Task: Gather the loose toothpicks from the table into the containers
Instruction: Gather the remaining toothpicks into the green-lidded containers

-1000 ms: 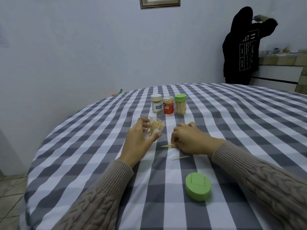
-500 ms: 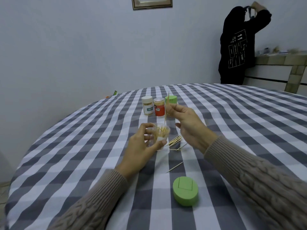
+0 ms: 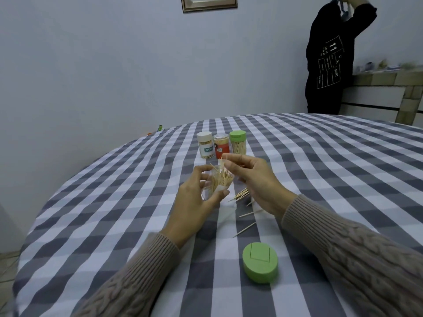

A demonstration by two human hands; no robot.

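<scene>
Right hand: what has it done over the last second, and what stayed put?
The right hand rose from the tablecloth, where it was pinching up a toothpick, and now holds toothpicks at its fingertips over the clear container. The left hand kept gripping that container. Loose toothpicks, the green lid and three closed jars stayed put.

left hand (image 3: pixel 194 202) curled gripping, right hand (image 3: pixel 254 179) pinching

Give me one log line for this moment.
left hand: holds clear container | right hand: feeding toothpick in | loose toothpicks: on table | green lid: off
</scene>
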